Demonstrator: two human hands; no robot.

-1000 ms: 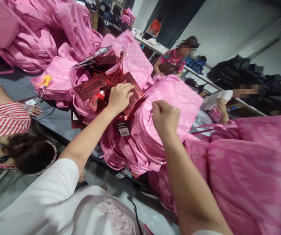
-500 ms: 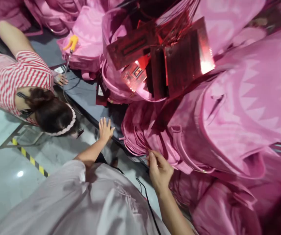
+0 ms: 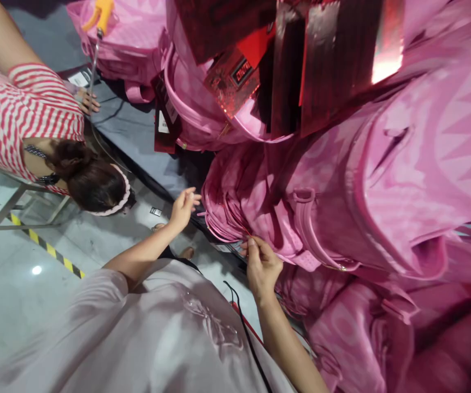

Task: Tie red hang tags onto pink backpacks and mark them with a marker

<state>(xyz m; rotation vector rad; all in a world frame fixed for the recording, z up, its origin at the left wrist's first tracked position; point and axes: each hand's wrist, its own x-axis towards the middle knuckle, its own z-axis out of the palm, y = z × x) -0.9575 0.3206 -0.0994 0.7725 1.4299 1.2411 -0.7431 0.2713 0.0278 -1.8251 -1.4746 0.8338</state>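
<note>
Thin red cords (image 3: 239, 217) run down over the folded pink fabric to my right hand (image 3: 263, 265), which pinches their ends between thumb and fingertips. That hand is just in front of a pink backpack (image 3: 321, 180) with a pale tooth pattern. My left hand (image 3: 184, 208) is at the table's edge, left of the folded pink pouch part (image 3: 223, 188). Its fingers are loosely apart and hold nothing I can see. Shiny dark red hang tags (image 3: 337, 60) lie over the bags, partly out of view at the top.
A co-worker in a red-striped shirt (image 3: 34, 120) leans over the grey table (image 3: 124, 142) at left. A yellow-handled tagging gun (image 3: 100, 19) hangs near another pink bag (image 3: 137, 54). More pink bags (image 3: 354, 333) are heaped at lower right. A stool (image 3: 26, 210) stands at left.
My left hand has lifted off the table edge and its fingers have turned toward the bag. My right hand keeps its pinch. The view has shifted, so the tags appear higher and larger.
</note>
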